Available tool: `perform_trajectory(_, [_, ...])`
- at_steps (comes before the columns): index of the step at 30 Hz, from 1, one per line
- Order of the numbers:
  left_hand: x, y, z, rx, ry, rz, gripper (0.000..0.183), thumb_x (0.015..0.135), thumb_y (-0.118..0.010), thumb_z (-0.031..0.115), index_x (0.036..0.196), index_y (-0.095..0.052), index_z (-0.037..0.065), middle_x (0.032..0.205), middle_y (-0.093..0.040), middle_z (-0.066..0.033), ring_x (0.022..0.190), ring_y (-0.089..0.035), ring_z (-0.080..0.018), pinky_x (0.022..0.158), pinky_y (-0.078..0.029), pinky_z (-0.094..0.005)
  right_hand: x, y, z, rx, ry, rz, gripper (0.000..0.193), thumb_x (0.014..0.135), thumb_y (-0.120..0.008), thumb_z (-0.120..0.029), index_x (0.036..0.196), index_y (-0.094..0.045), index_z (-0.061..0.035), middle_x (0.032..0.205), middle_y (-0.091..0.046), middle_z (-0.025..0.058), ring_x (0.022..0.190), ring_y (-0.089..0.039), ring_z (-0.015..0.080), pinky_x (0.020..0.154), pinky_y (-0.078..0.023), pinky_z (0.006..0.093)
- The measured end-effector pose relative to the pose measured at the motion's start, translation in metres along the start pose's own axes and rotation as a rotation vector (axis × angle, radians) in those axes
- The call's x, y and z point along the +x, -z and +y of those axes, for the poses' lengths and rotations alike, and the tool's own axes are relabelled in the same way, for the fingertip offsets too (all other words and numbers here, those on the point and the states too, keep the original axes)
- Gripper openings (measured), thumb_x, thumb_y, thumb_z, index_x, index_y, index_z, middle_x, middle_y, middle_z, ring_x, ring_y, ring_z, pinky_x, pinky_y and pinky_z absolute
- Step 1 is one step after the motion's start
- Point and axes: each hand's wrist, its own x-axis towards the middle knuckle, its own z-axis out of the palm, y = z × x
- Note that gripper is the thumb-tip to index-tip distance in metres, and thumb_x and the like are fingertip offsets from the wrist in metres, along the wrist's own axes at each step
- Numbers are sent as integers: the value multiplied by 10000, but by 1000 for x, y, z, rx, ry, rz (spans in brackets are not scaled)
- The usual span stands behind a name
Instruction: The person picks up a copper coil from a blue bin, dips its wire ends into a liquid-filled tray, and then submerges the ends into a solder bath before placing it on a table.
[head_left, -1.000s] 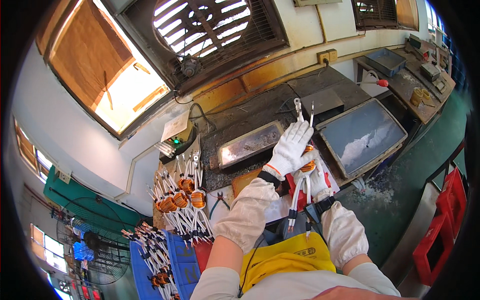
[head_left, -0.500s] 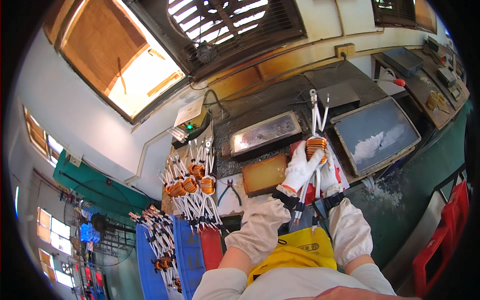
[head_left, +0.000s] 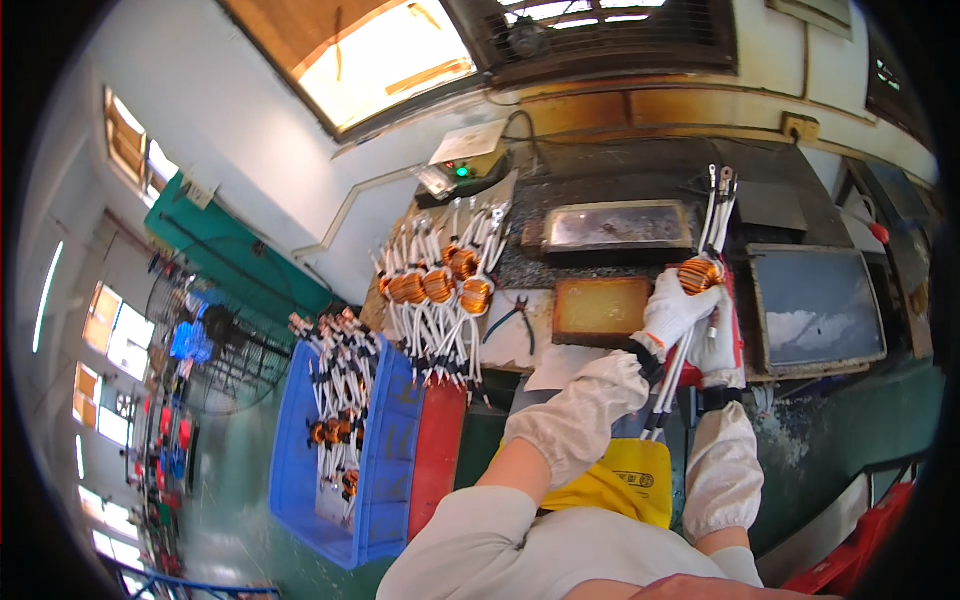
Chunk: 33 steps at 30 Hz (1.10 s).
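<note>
My left hand [head_left: 678, 308], in a white glove, is closed around a copper-wound coil [head_left: 700, 274]. Bare terminal lugs on white leads point away from me at its top, and more white leads [head_left: 672, 385] slant down toward my lap. My right hand [head_left: 714, 360], also gloved, is just below the coil beside those leads; its fingers are mostly hidden, so its grip cannot be made out. Left of my hands sits a shallow tray with a yellowish content [head_left: 600, 306]. Behind that is a rectangular metal trough [head_left: 618, 226] with a silvery surface.
Several similar coils [head_left: 438, 286] with white leads lie at the left of the bench, next to pliers [head_left: 512, 324]. A blue bin [head_left: 398, 450] holds more. At right is a wide grey tray [head_left: 815, 300]. Behind stands a box with a green light [head_left: 468, 158].
The view has swung left, so the bench appears shifted right and more level. The coil, still in my left hand, has tilted, with its lower leads slanting more to the left.
</note>
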Motion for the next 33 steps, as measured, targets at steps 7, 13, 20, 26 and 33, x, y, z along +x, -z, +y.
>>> perform_trajectory(7, [5, 50, 14, -575, 160, 159, 402, 729, -776, 236, 967, -591, -30, 776, -662, -68, 600, -630, -114, 543, -518, -279, 3, -8, -3, -79, -272, 102, 616, 961, -542, -468, 1275, -508, 61, 1244, -590, 208, 1107, -611, 305, 1023, -475, 391])
perform_trajectory(13, [20, 147, -33, -707, -46, 133, 154, 827, -715, 133, 941, -651, 51, 734, -620, 12, 552, -554, -69, 491, -422, -217, -1, 6, -12, -80, -166, 234, 608, 962, -560, -411, 1304, -460, 82, 1278, -546, 224, 1114, -594, 302, 959, -528, 391])
perform_trajectory(20, [21, 271, -123, -493, 66, 605, 508, 669, -822, 206, 1036, -584, -52, 903, -661, -114, 702, -638, -174, 610, -520, -297, 1, 5, -10, -77, -199, 202, 561, 973, -548, -387, 1311, -466, 53, 1280, -539, 208, 1117, -588, 288, 957, -528, 385])
perform_trajectory(26, [31, 329, -191, 144, 186, 780, 611, 715, -782, 274, 1138, -519, -78, 1033, -622, -167, 870, -626, -251, 772, -506, -340, 4, 9, -13, -73, -200, 197, 538, 977, -547, -371, 1304, -476, 51, 1238, -569, 196, 1089, -602, 285, 951, -528, 384])
perform_trajectory(33, [34, 335, -206, 344, 187, 732, 915, 700, -752, 470, 1327, -403, -96, 1411, -324, -266, 1277, -394, -408, 1070, -344, -418, 1, 8, -12, -59, -182, 207, 502, 981, -546, -349, 1284, -494, 48, 1199, -597, 190, 1057, -614, 287, 934, -535, 390])
